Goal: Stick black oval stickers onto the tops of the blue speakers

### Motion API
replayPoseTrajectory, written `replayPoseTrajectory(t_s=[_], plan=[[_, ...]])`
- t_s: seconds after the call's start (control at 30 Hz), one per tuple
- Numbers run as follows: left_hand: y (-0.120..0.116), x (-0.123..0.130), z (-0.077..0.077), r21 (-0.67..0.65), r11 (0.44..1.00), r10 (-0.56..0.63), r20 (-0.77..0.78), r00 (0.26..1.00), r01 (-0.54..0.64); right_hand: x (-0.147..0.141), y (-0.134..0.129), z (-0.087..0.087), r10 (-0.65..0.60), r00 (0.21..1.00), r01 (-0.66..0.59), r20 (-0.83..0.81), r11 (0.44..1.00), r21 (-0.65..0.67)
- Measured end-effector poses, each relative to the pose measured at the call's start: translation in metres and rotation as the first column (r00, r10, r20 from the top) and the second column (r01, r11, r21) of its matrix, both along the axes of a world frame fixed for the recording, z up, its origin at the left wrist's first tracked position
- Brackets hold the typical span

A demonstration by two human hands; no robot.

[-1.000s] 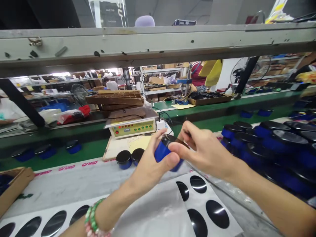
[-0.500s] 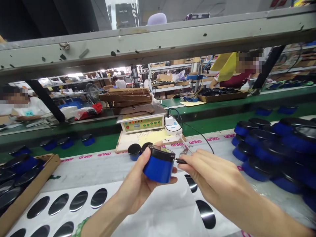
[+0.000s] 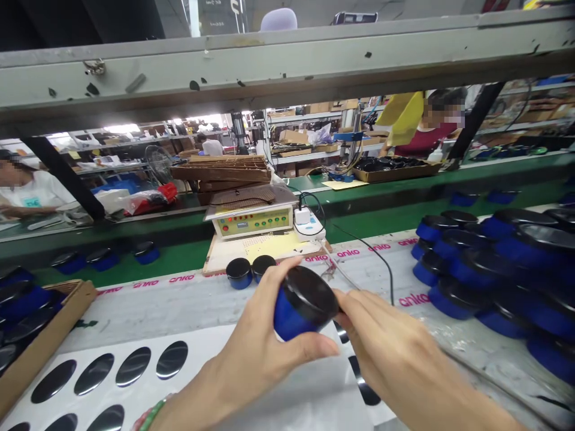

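Note:
My left hand (image 3: 256,335) is wrapped round a blue cup-shaped part with a glossy black top (image 3: 302,305), its thumb along the lower side. The part is tilted, black top facing up toward me. At its right edge my right hand (image 3: 381,335) is closed in a pinch; whatever its fingertips hold is hidden behind them and the part. Below both hands lies a white sheet (image 3: 211,383) bearing black glossy discs (image 3: 172,360). Two similar blue and black parts (image 3: 239,273) stand just beyond my left hand.
Many blue and black parts (image 3: 485,269) are piled at the right; a cardboard box (image 3: 67,317) holds more at the left. A control box (image 3: 254,222) and a white power strip (image 3: 309,229) stand behind. Two persons sit across the green belt (image 3: 359,209).
The held part has been turned, its black top now facing me more. My left fingers have shifted round it. The thin dark tool seen in my right hand is now out of sight.

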State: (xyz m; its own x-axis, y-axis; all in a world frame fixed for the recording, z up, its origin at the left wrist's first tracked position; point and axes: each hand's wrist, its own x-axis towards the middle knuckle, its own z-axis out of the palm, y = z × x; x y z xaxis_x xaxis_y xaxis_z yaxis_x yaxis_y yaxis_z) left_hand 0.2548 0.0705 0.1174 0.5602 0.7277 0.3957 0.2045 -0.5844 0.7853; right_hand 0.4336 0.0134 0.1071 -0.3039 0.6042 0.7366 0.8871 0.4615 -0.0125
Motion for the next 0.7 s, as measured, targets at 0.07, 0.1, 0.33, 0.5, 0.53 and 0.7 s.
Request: replayPoseTrajectory(t_s=[0.07,0.1,0.33,0.5,0.53,0.7], plan=[[-0.001,0.001,0.002,0.341,0.938,0.101,-0.111,0.989,-0.057,0.003,0.005,-0.014,0.107,0.969,-0.129,-0.221,0.987,-0.091],[-0.002,0.002,0.002,0.496,0.866,0.141,-0.141,0.980,-0.053,0.005,0.006,-0.021,0.133,0.946,-0.167,-0.294,0.982,-0.094],[-0.012,0.004,0.004,0.893,0.443,0.077,-0.124,0.989,0.078,0.004,-0.005,-0.042,0.163,0.915,-0.167,-0.370,0.986,0.023],[-0.013,0.007,0.009,0.899,0.414,0.097,-0.199,0.975,0.143,0.000,-0.005,-0.040,0.159,0.918,-0.143,-0.362,0.987,0.071],[-0.011,0.008,0.009,0.898,0.414,0.093,-0.204,0.975,0.148,0.000,-0.005,-0.041,0.165,0.915,-0.148,-0.368,0.986,0.074],[-0.006,0.006,0.004,0.878,0.460,0.042,-0.166,0.985,0.129,0.004,-0.004,-0.049,0.154,0.900,-0.155,-0.407,0.987,0.031]])
